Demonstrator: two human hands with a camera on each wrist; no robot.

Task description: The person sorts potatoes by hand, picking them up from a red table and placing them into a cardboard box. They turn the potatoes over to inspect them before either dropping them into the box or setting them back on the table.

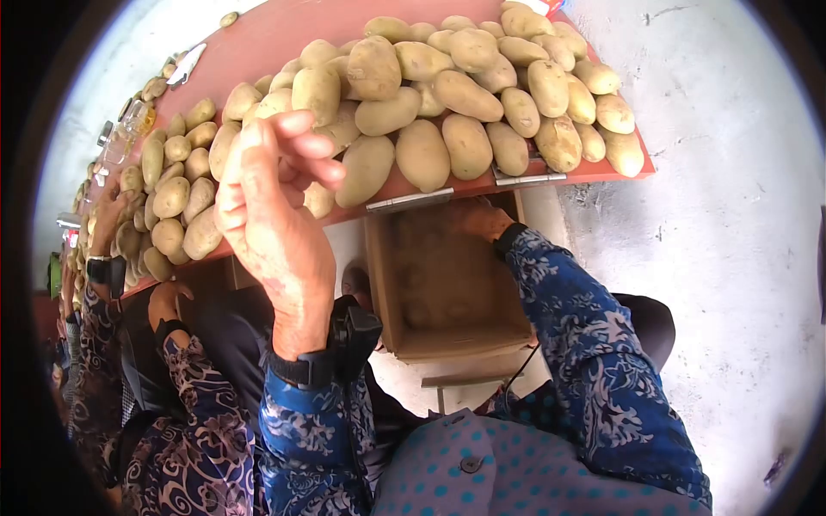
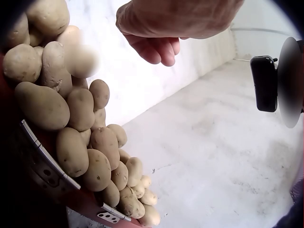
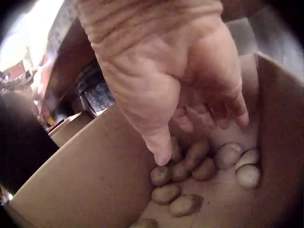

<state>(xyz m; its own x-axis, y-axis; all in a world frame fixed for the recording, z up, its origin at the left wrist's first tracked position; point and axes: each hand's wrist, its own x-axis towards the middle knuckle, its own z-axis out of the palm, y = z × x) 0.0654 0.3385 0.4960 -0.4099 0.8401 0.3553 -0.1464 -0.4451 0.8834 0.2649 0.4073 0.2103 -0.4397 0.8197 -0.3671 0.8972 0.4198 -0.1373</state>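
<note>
My left hand (image 1: 280, 215) is raised in front of the potato pile (image 1: 422, 155), its fingers loosely bent with nothing between them. In the left wrist view the same hand (image 2: 178, 23) shows at the top, away from the potatoes (image 2: 71, 152). Below the table edge, my right hand (image 1: 482, 219) reaches into a cardboard box (image 1: 465, 344). The right wrist view shows that hand (image 3: 166, 80) with fingers spread downward and the palm bare. Several potatoes (image 3: 183, 206) lie on the box floor beneath it, the thumb tip overlapping one in this view.
Potatoes cover much of the red table (image 1: 267, 39), which has metal hinges (image 1: 409, 200) along its front edge. To the left, another person's hand (image 1: 107, 219) is at the potatoes and their other hand (image 1: 168, 301) hangs lower. A pale wall (image 1: 705, 129) stands to the right.
</note>
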